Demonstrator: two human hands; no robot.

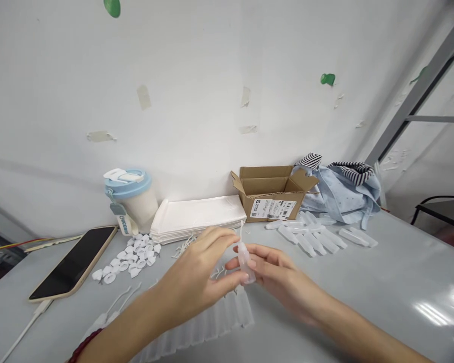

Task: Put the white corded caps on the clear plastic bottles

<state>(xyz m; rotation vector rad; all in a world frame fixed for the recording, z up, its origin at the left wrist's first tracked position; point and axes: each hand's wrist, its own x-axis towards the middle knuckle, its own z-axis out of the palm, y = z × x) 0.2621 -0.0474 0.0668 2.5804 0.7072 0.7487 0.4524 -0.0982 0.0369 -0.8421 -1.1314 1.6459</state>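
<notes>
Between fingers (268,251), translucent bottle (245,259), open carton (266,186)

I assess this as a small-parts workshop. My grey table (374,292) carries loose white caps (139,251), plastic tubes (327,242) and a labelled carton (273,200).

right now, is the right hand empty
No, the right hand has a small translucent bottle between its thumb and fingers.
</notes>
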